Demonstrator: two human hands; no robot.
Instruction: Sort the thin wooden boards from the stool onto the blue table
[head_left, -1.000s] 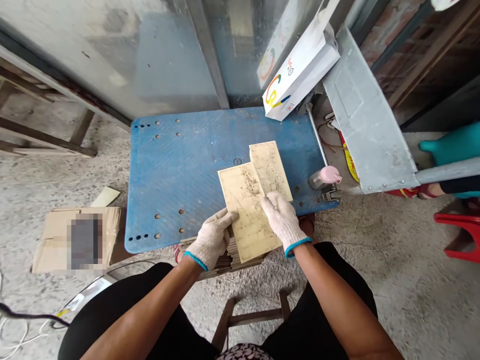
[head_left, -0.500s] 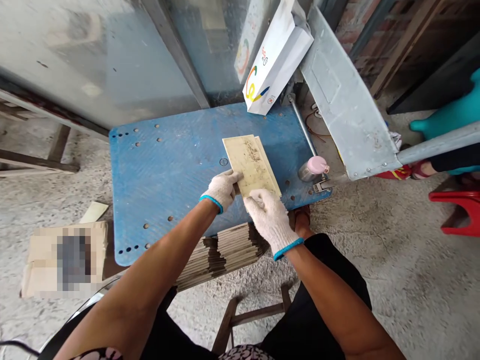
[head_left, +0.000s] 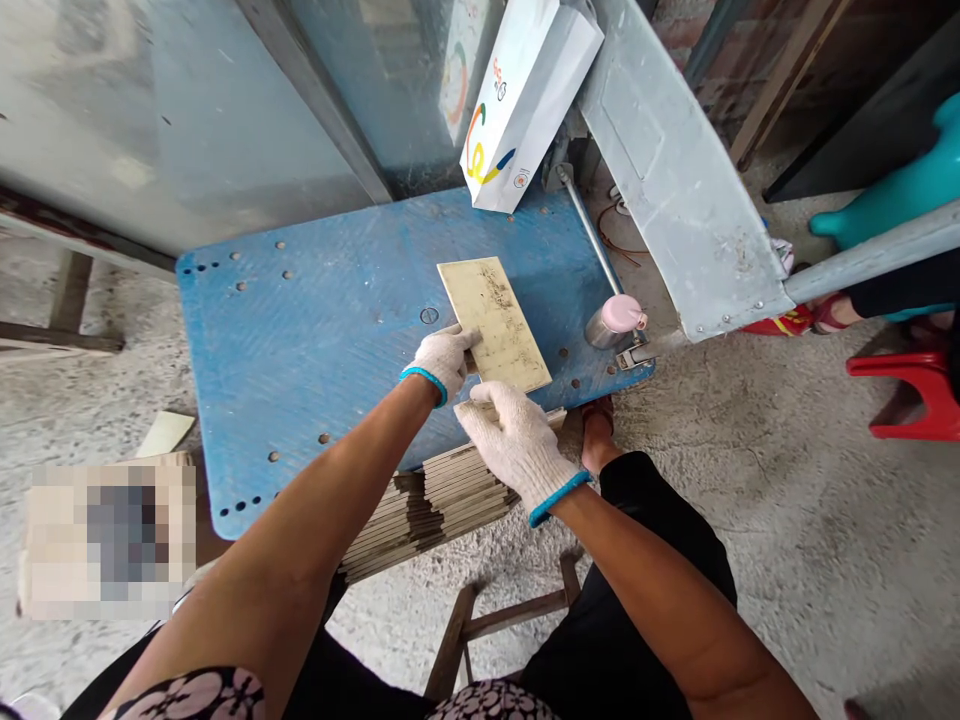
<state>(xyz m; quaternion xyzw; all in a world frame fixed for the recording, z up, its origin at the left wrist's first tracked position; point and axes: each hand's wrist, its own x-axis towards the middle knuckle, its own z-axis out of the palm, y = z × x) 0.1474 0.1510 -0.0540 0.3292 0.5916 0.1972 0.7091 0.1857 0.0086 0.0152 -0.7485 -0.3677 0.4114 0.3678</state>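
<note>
My left hand [head_left: 441,362], in a white knit glove with a blue cuff, grips the left edge of a cream flat board [head_left: 499,325]. Dark specks mark the board's upper face, and it is held over the blue tabletop [head_left: 322,330]. Closer to me, my right hand [head_left: 517,435], gloved the same way, is closed with the thumb and fingers together. A thin pale edge [head_left: 556,418] sticks out past its far side, seemingly a second board seen edge-on and mostly hidden. Below that hand, a stack of similar boards [head_left: 457,490] stands along the table's near side.
A pink-lidded bottle [head_left: 619,320] stands at the table's right end. At the back stands a white paper bag [head_left: 517,110], near a grey metal panel [head_left: 682,180]. A cardboard box [head_left: 56,540] sits on the floor left, a red stool [head_left: 911,395] right.
My right hand has drawn back from the board toward me and down, over the stack. The two offset boards have come apart; one stays in my left hand. The view has shifted slightly.
</note>
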